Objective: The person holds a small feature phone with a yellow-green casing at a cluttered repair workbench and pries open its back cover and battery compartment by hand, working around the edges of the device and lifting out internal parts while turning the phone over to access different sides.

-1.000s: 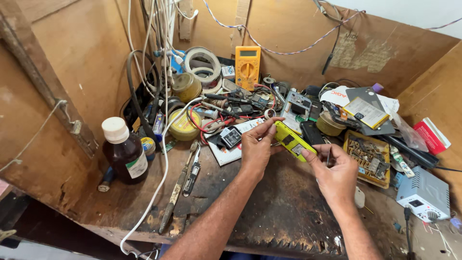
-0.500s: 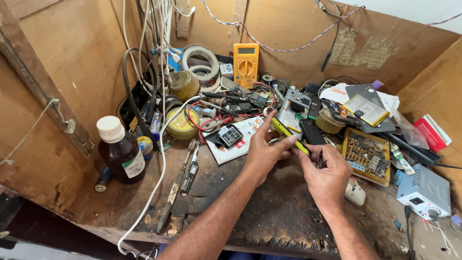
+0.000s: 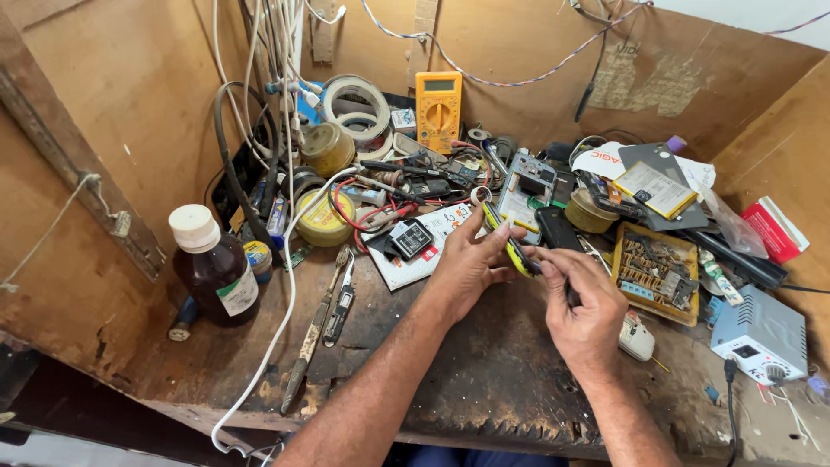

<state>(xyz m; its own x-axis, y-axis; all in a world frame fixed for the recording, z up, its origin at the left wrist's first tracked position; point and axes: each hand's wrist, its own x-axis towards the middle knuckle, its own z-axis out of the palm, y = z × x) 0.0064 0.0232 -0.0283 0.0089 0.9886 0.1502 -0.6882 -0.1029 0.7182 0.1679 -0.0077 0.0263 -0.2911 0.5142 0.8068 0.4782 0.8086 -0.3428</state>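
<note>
My left hand (image 3: 469,264) holds a small yellow and black device (image 3: 506,242) on edge over the middle of a worn wooden bench (image 3: 484,389). Fingers wrap its near side, and the thumb rests along its top. My right hand (image 3: 581,307) is close against the device's right end, fingers pinched on a thin dark tool (image 3: 571,294) whose tip meets the device. Most of the tool is hidden by the fingers.
A brown glass bottle (image 3: 214,266) with a white cap stands at left. A yellow multimeter (image 3: 438,99), tape rolls (image 3: 354,104), a yellow tin (image 3: 324,216), tweezers and pliers (image 3: 333,298), a tray of parts (image 3: 654,268), a white adapter (image 3: 761,333) and cables crowd the back and right.
Both hands drew together. The device turned from lying flat and slanted to standing on edge in my left hand, and my right hand closed in on its right end.
</note>
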